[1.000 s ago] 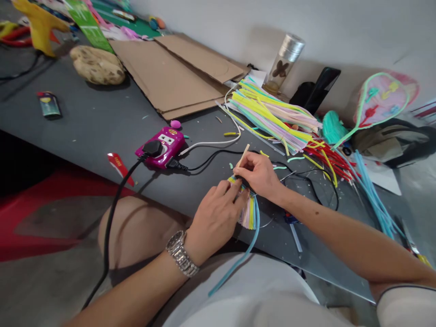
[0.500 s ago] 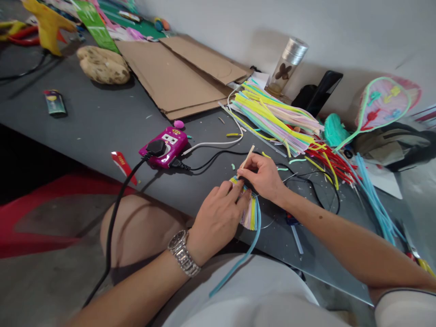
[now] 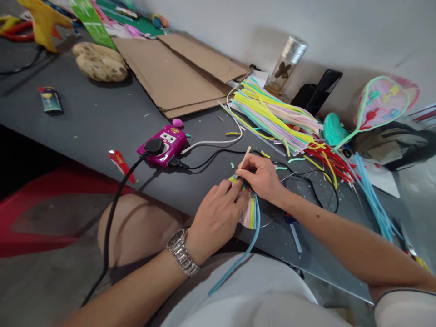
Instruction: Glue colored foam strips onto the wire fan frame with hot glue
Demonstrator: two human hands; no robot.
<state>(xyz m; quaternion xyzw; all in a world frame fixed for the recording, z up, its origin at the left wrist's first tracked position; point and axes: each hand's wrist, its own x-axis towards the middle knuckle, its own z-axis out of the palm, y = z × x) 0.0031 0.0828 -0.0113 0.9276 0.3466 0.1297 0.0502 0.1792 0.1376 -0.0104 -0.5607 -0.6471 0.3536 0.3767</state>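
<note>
My left hand [image 3: 220, 211], with a metal watch on its wrist, curls its fingers over a flat row of short striped pipe cleaners [image 3: 251, 217] in yellow, pink and white. A long blue pipe cleaner [image 3: 247, 254] trails from that row down past the table edge, over the white clothing. Between thumb and fingers, my right hand [image 3: 260, 177] pinches a cream pipe cleaner [image 3: 245, 158] whose tip sticks up. Its lower end meets the top of the row, where fingers hide the join.
Loose pipe cleaners [image 3: 269, 113] are heaped at the back right, beside a clear bottle [image 3: 288, 63]. A purple power socket [image 3: 166, 144] with black cables sits left of my hands. Cardboard sheets [image 3: 177, 77] and a yellow glue gun [image 3: 46, 22] lie farther back. Scissors [image 3: 410, 247] rest at far right.
The view has shifted slightly. Both hands keep nearly the same place and grip on the pipe cleaners.
</note>
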